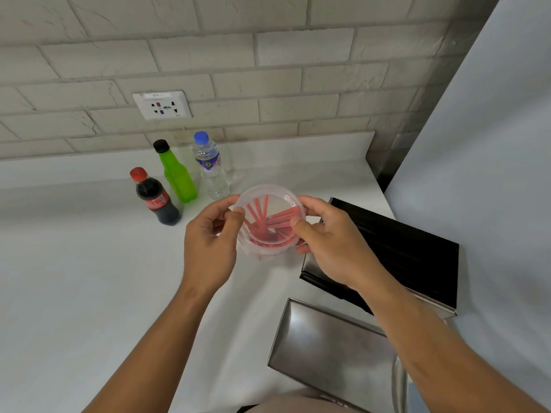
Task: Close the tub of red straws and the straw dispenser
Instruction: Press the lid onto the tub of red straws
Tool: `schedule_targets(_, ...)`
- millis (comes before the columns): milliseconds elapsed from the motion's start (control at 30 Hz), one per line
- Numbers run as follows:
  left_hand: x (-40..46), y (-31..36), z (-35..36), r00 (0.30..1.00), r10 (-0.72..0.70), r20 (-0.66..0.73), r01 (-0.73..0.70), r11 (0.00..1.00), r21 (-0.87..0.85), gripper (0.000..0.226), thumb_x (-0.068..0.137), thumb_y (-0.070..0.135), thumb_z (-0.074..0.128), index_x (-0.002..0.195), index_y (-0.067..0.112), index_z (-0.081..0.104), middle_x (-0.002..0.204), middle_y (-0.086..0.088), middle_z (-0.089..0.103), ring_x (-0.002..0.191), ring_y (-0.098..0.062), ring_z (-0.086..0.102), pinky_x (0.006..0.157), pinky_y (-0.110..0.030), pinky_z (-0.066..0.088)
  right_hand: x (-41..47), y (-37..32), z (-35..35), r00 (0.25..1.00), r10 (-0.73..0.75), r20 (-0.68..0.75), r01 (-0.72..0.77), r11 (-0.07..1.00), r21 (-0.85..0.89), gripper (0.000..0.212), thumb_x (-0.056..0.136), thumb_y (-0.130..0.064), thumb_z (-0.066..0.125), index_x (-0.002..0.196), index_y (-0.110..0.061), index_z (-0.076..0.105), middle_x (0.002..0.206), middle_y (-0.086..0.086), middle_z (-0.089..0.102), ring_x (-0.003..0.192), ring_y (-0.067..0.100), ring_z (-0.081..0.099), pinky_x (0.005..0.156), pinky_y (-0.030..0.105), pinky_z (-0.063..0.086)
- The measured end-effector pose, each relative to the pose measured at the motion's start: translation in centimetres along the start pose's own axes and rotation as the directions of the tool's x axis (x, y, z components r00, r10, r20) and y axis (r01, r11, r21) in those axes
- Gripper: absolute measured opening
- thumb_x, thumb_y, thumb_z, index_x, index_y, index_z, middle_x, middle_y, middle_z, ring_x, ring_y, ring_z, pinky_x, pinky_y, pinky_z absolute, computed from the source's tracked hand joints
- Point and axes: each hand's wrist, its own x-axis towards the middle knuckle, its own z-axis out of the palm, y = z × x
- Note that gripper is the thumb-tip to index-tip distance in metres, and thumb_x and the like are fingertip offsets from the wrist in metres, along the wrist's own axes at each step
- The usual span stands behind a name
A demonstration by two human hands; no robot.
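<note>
Against the brick wall: a white counter [89, 263] runs below pale brick tiles, with a wall socket [162, 104] set just above it.
Right of the socket: a plain white panel [492, 144] closes off the room on that side.
Below the socket: three capped bottles stand close together, a cola bottle [156, 198], a green bottle [176, 174] and a water bottle [210, 166].
Tub: a clear round tub of red straws [269, 222] is held up over the counter, nearer than the bottles.
Lid: a clear lid sits on top of the tub; whether it is pressed shut is hard to tell.
Left hand [208, 242]: curled on the tub's left rim, thumb on top.
Right hand [331, 239]: gripping the right rim likewise.
Straw dispenser [402, 248]: lies to the right of the tub, its dark inside showing, partly hidden by the right forearm.
Steel lid [328, 344]: lies flat nearer the camera, its lower edge cut off.
</note>
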Motion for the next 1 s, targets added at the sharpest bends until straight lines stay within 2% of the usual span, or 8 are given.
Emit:
schedule_targets(133, 0.7, -2.0, -1.3, 0.999, -0.031, -0.022, 0.031, 0.999, 0.014, 0.022, 0.104, 0.017, 0.061, 0.117, 0.025, 0.077, 0.104, 0.015, 0.080, 0.099, -0.004, 0.074, 0.088, -0.020, 0.057, 0.2, 0.5, 1.9, 0.999, 0.038, 0.017, -0.037, 0.997, -0.067, 0.044, 0.101, -0.031, 0.062, 0.145, -0.033, 0.055, 0.109, -0.022, 0.073, 0.087, 0.015, 0.078, 0.087, 0.046, 0.063)
schedule_targets(233, 0.9, -3.2, -2.1, 0.999, -0.031, -0.022, 0.032, 0.999, 0.018, 0.026, 0.104, 0.015, 0.059, 0.111, 0.033, 0.076, 0.101, 0.021, 0.079, 0.096, 0.001, 0.073, 0.081, -0.011, 0.053, 0.2, 1.1, 3.2, 0.998, 0.053, 0.035, -0.048, 0.992, -0.119, 0.052, 0.101, -0.031, 0.062, 0.151, -0.031, 0.048, 0.106, -0.030, 0.067, 0.085, 0.014, 0.076, 0.083, 0.035, 0.062)
schedule_targets(400, 1.0, -5.7, -3.1, 0.996, -0.086, -0.025, 0.088, 0.992, 0.092, 0.022, 0.103, 0.019, 0.061, 0.118, 0.024, 0.077, 0.098, 0.011, 0.080, 0.092, -0.009, 0.073, 0.082, -0.022, 0.058, 0.5, 2.6, 4.8, 0.998, 0.049, 0.040, -0.043, 0.990, -0.137, 0.050, 0.103, -0.027, 0.060, 0.151, -0.027, 0.048, 0.112, -0.040, 0.056, 0.113, 0.017, 0.070, 0.102, 0.042, 0.056)
schedule_targets(500, 1.1, -6.9, -3.6, 0.993, -0.122, 0.009, 0.119, 0.984, 0.136, 0.024, 0.104, 0.022, 0.060, 0.123, 0.023, 0.076, 0.099, 0.013, 0.079, 0.095, -0.005, 0.073, 0.083, -0.019, 0.055, 0.6, 3.4, 5.7, 0.998, 0.060, 0.036, -0.054, 0.987, -0.152, 0.045, 0.102, -0.026, 0.059, 0.147, -0.027, 0.051, 0.098, -0.048, 0.054, 0.108, 0.017, 0.071, 0.097, 0.042, 0.058)
schedule_targets(600, 1.2, -7.8, -3.9, 0.988, -0.151, 0.027, 0.145, 0.978, 0.149, 0.025, 0.104, 0.022, 0.059, 0.123, 0.023, 0.075, 0.102, 0.016, 0.078, 0.097, 0.000, 0.072, 0.084, -0.015, 0.054, 0.7, 4.0, 6.5, 0.995, 0.096, 0.021, -0.092, 0.982, -0.168, 0.047, 0.103, -0.024, 0.059, 0.149, -0.027, 0.050, 0.116, -0.031, 0.057, 0.112, 0.022, 0.070, 0.100, 0.046, 0.056)
schedule_targets(733, 1.2, -8.7, -4.2, 0.984, -0.177, 0.034, 0.169, 0.971, 0.169, 0.026, 0.104, 0.023, 0.060, 0.125, 0.023, 0.075, 0.100, 0.012, 0.078, 0.094, -0.001, 0.072, 0.087, -0.022, 0.055, 0.8, 5.0, 7.1, 0.991, 0.131, 0.030, -0.123, 0.972, -0.200, 0.051, 0.103, -0.032, 0.059, 0.153, -0.033, 0.045, 0.144, -0.015, 0.057, 0.122, 0.022, 0.067, 0.105, 0.044, 0.054)
schedule_targets(867, 1.0, -9.4, -4.5, 0.978, -0.200, 0.054, 0.187, 0.964, 0.191, 0.026, 0.104, 0.026, 0.059, 0.125, 0.027, 0.074, 0.095, 0.014, 0.078, 0.091, -0.001, 0.072, 0.085, -0.022, 0.056, 0.5, 5.5, 7.5, 0.989, 0.142, 0.047, -0.130, 0.972, -0.196, 0.041, 0.103, -0.028, 0.057, 0.114, -0.067, 0.056, 0.113, -0.037, 0.061, 0.091, 0.004, 0.073, 0.077, 0.026, 0.063)
schedule_targets(1000, 0.9, -10.0, -4.7, 0.970, -0.230, 0.083, 0.206, 0.952, 0.227, 0.025, 0.105, 0.028, 0.057, 0.123, 0.030, 0.074, 0.093, 0.010, 0.078, 0.089, -0.005, 0.073, 0.084, -0.024, 0.056, 0.4, 6.5, 7.9, 0.986, 0.161, 0.046, -0.150, 0.970, -0.192, 0.030, 0.104, -0.028, 0.056, 0.123, -0.051, 0.057, 0.112, -0.038, 0.062, 0.082, 0.005, 0.074, 0.065, 0.025, 0.062)
